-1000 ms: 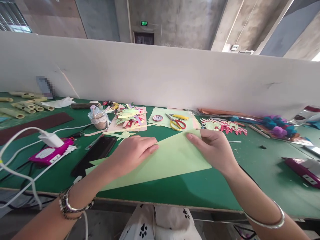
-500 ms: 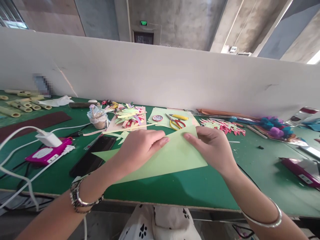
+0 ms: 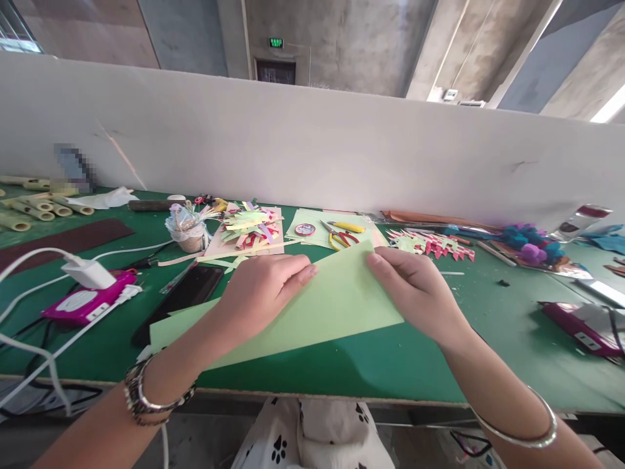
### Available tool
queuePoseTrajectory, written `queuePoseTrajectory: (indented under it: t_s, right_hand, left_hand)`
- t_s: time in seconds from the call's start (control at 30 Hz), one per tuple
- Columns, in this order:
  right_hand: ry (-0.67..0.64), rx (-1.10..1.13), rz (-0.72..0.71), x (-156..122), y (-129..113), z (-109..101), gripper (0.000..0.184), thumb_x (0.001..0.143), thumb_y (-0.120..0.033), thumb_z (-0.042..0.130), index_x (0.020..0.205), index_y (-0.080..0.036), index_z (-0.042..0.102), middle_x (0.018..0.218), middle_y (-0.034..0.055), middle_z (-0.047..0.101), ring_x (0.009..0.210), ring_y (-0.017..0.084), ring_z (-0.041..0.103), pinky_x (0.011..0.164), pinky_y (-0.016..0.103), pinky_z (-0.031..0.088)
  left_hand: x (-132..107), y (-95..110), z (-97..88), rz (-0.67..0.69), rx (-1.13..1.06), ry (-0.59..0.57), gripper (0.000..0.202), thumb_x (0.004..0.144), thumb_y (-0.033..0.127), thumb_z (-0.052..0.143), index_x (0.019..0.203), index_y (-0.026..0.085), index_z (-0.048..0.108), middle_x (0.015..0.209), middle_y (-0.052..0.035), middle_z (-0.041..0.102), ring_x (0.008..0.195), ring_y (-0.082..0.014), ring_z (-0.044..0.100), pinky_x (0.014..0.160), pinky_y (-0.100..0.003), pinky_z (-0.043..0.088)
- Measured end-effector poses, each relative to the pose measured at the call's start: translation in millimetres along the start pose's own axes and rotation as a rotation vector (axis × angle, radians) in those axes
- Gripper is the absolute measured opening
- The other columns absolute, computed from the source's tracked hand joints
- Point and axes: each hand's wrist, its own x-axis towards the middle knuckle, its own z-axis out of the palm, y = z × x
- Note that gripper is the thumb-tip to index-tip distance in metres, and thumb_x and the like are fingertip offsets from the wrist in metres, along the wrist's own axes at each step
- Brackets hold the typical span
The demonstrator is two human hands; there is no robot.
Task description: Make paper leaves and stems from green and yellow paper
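pale green paper sheet lies folded into a rough triangle on the green table, near the front edge, between both hands. left hand rests palm-down on its left half, fingers together and stretched flat, pinning it. right hand has the far right corner: thumb on top, other fingers curled close together at the edge. looks like a pinch, but i can't tell if they go under the sheet. step in hand, as i read it: lining up and setting a fold, corner raised slightly off the table. next move calls for edges matched at that corner before any crease is pressed, left hand keeping the sheet from sliding, then firm flat pressure along the fold line. clutter nearby: black phone touching or just under the sheet's left tip, yellow scissors and paper scraps behind, well clear.
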Motion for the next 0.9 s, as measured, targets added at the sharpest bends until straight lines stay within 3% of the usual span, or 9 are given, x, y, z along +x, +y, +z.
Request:
queuePoseTrajectory:
  t_s: [0.17, 0.63, 0.9]
  right_hand:
    - [0.047, -0.048, 0.01, 0.1, -0.9, 0.1, 0.038, 0.087, -0.043, 0.04, 0.058, -0.018, 0.04, 0.053, -0.0036, 0.028, 0.047, 0.007, 0.025, 0.042, 0.022, 0.021]
    - [0.091, -0.137, -0.05, -4.3, 1.6, -1.2, 0.04, 0.088, -0.039, 0.039, 0.054, -0.018, 0.033, 0.051, -0.0044, 0.024, 0.046, 0.007, 0.02, 0.042, 0.023, 0.018]
    - [0.15, -0.164, -0.042, -7.7, 1.4, -2.1, 0.039, 0.088, -0.04, 0.037, 0.056, -0.018, 0.034, 0.05, -0.0042, 0.026, 0.045, 0.007, 0.023, 0.041, 0.022, 0.02]
  left_hand:
    - [-1.2, 2.5, 0.3, 0.023, 0.002, -0.027, 0.033, 0.091, 0.029, 0.031, 0.059, 0.019, 0.029, 0.049, 0.0049, 0.034, 0.045, -0.0079, 0.033, 0.046, -0.022, 0.023]
    - [-0.8, 6.7, 1.1, 0.059, 0.016, -0.049, 0.032, 0.091, 0.026, 0.028, 0.061, 0.02, 0.024, 0.05, 0.0049, 0.033, 0.044, -0.0083, 0.032, 0.044, -0.023, 0.022]
    - [-5.5, 3.3, 8.3, 0.052, 0.162, 0.021, 0.032, 0.092, 0.028, 0.028, 0.062, 0.019, 0.036, 0.047, 0.0047, 0.038, 0.042, -0.0086, 0.035, 0.044, -0.023, 0.021]
